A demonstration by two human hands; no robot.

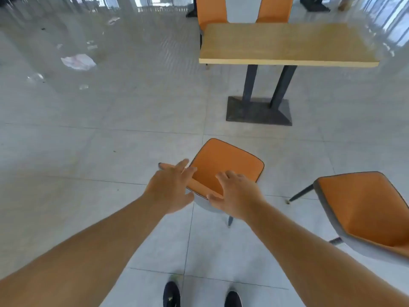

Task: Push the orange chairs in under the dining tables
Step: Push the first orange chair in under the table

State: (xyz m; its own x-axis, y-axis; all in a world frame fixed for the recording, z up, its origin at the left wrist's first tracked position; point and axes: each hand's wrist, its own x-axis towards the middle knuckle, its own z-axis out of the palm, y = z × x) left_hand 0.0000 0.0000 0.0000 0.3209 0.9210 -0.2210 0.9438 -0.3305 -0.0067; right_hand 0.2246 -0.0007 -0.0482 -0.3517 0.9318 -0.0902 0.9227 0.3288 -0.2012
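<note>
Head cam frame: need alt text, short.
Both hands, left and right, open, reach for the backrest of an orange chair standing short of a wooden table. A second orange chair stands right; crumpled paper litters the tiled floor.

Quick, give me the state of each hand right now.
Left hand: open, fingers spread, at the top edge of the chair back, not gripping it.
Right hand: open, fingers spread, at the same chair back, not closed on it.

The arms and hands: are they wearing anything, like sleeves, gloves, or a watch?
No. Both arms are bare all the way up, with no sleeves in view. The left hand and right hand have no gloves, and no watch, bracelet or rings show. The fingers are bare too.
</note>
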